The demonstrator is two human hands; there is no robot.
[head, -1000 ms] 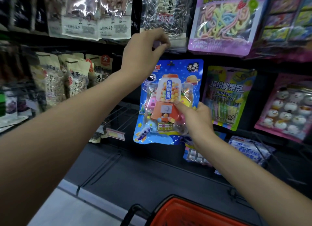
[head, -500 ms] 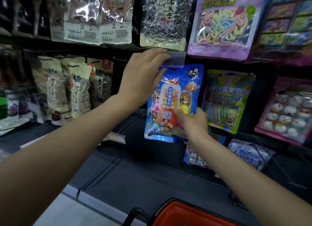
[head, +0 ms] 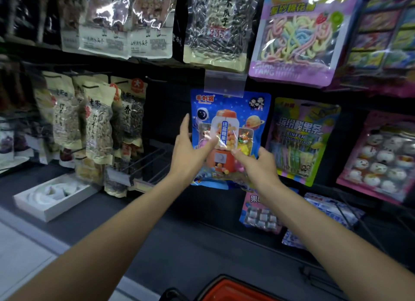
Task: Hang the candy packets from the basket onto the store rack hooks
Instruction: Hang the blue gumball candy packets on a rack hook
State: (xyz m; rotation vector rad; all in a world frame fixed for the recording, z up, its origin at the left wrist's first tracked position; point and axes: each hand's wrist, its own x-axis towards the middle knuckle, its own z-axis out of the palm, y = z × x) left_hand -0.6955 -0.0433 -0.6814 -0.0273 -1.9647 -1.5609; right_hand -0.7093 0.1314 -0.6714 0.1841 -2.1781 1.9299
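Rack of dark metal, hung with snack bags, fills the view, its upper row cut off. Orange plastic basket shows only its rim at the bottom edge. Blue candy packet printed with a gumball machine stands upright against the rack, long axis vertical, printed face outward. Its hanging hole is hidden behind a clear plastic tag holder. Left hand lies at the packet's left edge, fingers straight, thumb across the front. Right hand pinches the lower right corner, fingers hidden behind.
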